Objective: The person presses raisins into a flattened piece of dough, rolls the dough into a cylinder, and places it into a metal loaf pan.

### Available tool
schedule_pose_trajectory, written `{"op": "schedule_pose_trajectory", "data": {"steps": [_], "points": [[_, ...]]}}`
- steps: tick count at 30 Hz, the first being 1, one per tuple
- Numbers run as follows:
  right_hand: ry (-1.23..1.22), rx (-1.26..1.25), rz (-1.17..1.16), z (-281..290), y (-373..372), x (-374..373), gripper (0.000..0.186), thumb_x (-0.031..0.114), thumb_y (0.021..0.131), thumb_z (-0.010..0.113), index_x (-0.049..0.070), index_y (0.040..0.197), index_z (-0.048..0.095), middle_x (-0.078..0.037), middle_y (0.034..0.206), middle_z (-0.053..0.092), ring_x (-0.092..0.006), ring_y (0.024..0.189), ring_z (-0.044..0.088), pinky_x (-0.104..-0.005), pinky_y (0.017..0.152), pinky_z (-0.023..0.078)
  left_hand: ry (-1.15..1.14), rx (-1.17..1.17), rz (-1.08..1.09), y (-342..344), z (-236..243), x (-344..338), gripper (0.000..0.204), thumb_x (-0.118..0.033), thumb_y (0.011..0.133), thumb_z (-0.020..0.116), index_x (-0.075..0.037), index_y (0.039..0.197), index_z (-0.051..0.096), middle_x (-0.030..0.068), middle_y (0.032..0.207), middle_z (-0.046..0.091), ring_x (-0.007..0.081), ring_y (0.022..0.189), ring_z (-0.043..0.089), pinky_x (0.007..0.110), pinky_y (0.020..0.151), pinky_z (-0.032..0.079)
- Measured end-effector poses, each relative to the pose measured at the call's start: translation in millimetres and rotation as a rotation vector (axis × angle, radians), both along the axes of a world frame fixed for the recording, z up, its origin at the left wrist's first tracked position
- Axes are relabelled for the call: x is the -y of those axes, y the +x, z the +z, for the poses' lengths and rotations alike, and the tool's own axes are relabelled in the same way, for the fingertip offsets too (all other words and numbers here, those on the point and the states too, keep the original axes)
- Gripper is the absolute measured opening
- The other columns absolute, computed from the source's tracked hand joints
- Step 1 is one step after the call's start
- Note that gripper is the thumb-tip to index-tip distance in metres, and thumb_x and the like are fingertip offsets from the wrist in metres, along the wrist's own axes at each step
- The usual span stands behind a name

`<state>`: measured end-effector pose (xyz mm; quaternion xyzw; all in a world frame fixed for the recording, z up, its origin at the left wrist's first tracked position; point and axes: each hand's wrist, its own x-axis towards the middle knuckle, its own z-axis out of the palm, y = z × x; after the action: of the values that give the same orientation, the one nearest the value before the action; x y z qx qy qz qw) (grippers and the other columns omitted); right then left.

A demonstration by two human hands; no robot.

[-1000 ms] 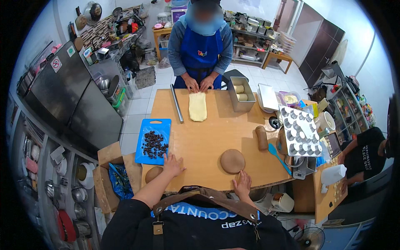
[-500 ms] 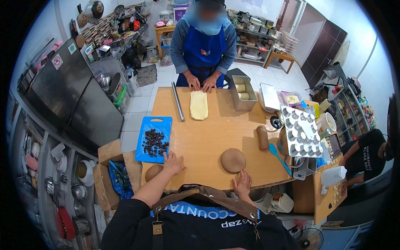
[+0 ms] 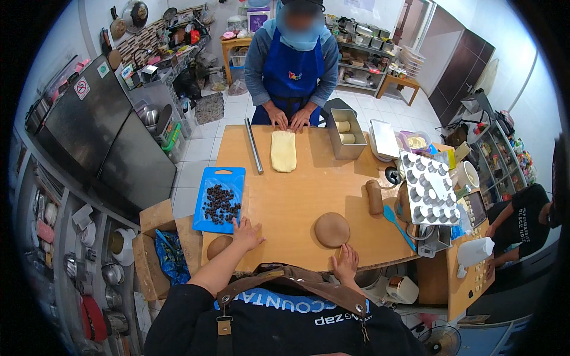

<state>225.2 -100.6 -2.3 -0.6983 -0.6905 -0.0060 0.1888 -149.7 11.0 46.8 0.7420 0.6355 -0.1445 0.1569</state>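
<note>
My left hand lies with spread fingers on the wooden table, beside the lower corner of a blue cutting board. Dark chunks, perhaps chocolate, are scattered on that board. Partly hidden behind my left forearm is a brown dough ball. At the table's near edge rests my right hand, fingers extended and holding nothing. Just beyond its fingertips sits a round, flattened brown dough piece. Further right lies a brown dough roll.
Across the table a person in a blue apron has both hands at a pale dough sheet. A metal rolling pin lies beside it. A loaf tin holds dough rolls. Muffin trays and a blue spatula crowd the right.
</note>
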Motion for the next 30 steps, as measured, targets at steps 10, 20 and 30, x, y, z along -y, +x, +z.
{"op": "schedule_pose_trajectory", "data": {"steps": [10,20,30], "points": [[0.016,0.005,0.000,-3,0,1,0.066,0.037,0.081,0.062,0.007,0.135,0.039,-0.012,0.134,0.045,-0.0286,0.126,0.041,-0.0475,0.107,0.027,0.134,-0.202,-0.084,7,-9,-17,0.087,-0.069,0.082,0.047,-0.021,0.149,0.021,0.0188,0.117,0.057,0.0315,0.118,0.045,0.051,0.104,0.019],[-0.018,0.004,-0.019,-6,2,-1,0.065,0.036,0.081,0.063,0.008,0.134,0.040,-0.011,0.134,0.046,-0.0268,0.127,0.040,-0.0456,0.107,0.027,-0.042,-0.363,-0.100,26,5,-17,0.100,-0.075,0.081,0.041,-0.011,0.151,0.009,0.0152,0.100,0.067,0.0320,0.106,0.055,0.051,0.104,0.020],[0.063,0.030,0.079,49,-36,-94,0.066,0.045,0.089,0.053,0.014,0.143,0.031,-0.017,0.147,0.029,-0.0364,0.137,0.024,-0.0495,0.111,0.018,0.503,0.216,0.072,-54,-12,55,0.080,-0.056,0.084,0.055,-0.012,0.146,0.030,0.0142,0.139,0.045,0.0351,0.129,0.037,0.055,0.108,0.017]]}}
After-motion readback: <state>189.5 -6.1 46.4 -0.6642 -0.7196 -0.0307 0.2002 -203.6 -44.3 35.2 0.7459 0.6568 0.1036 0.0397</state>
